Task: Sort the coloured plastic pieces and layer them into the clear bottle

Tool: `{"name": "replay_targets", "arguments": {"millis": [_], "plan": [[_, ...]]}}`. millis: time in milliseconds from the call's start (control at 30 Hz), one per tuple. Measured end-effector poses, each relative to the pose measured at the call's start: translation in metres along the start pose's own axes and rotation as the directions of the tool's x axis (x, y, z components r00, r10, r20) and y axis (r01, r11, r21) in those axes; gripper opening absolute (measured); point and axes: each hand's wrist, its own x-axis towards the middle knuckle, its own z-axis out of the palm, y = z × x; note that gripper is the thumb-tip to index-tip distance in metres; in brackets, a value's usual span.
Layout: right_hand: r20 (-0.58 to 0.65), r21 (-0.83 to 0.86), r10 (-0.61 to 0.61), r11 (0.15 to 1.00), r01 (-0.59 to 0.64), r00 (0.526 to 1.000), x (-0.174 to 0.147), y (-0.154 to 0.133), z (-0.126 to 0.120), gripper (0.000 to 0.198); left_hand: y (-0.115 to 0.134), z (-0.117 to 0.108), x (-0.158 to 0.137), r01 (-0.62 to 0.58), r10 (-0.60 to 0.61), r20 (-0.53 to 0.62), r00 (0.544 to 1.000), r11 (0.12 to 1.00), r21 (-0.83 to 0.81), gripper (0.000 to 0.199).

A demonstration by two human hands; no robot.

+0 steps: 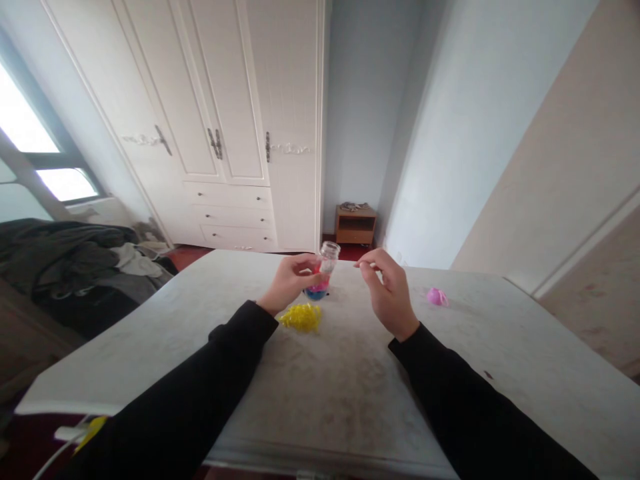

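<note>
My left hand [290,281] is wrapped round a clear bottle [330,257], which leans slightly to the right over the table. The bottle's mouth is uncapped, and pink and blue contents show in its lower part. To the right of the bottle, apart from it, my right hand [389,288] is raised with thumb and forefinger pinched together. Whatever may be between those fingertips is too small to make out. Just below my left hand lies a loose pile of thin yellow strips [301,318]. A pink cap with a loop [436,297] rests farther right.
The pale, stained table [340,400] stretches under both arms, with a small dark scrap [489,375] at right. Beyond it stand a white wardrobe [295,80] and a small wooden nightstand [355,227]. Dark clothes [70,267] are heaped at left, near a window.
</note>
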Motion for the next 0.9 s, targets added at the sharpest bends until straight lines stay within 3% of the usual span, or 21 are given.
{"name": "replay_targets", "arguments": {"millis": [67, 133, 267, 367, 533, 633, 900], "plan": [[0.151, -0.011, 0.043, 0.999, -0.042, 0.988, -0.007, 0.008, 0.009, 0.012, -0.002, -0.004, 0.004, -0.017, 0.009, -0.139, 0.99, 0.998, -0.055, 0.028], [0.381, -0.07, 0.028, 0.998, -0.002, 0.924, -0.017, 0.017, 0.022, 0.004, -0.004, -0.007, 0.007, -0.035, 0.016, -0.233, 0.972, 0.996, -0.077, 0.029], [0.574, -0.125, 0.025, 0.99, 0.058, 0.818, -0.036, 0.024, 0.049, 0.035, -0.005, -0.008, 0.009, -0.035, 0.011, -0.267, 0.964, 0.996, -0.083, 0.034], [0.606, -0.135, 0.011, 0.987, 0.09, 0.796, -0.043, 0.022, 0.065, 0.043, -0.005, -0.008, 0.008, -0.013, -0.005, -0.251, 0.968, 0.997, -0.07, 0.036], [0.617, -0.148, -0.034, 0.976, 0.159, 0.786, -0.044, 0.024, 0.077, 0.015, -0.005, -0.007, 0.008, -0.004, -0.007, -0.22, 0.976, 0.999, -0.05, 0.037], [0.618, -0.128, -0.055, 0.977, 0.169, 0.784, -0.044, 0.027, 0.079, 0.011, -0.005, -0.007, 0.008, 0.005, -0.019, -0.207, 0.978, 0.998, -0.07, 0.037], [0.519, -0.01, -0.1, 0.992, 0.124, 0.849, -0.036, 0.026, 0.067, 0.006, -0.005, -0.009, 0.008, -0.038, 0.039, -0.18, 0.983, 0.999, 0.009, 0.033]]}}
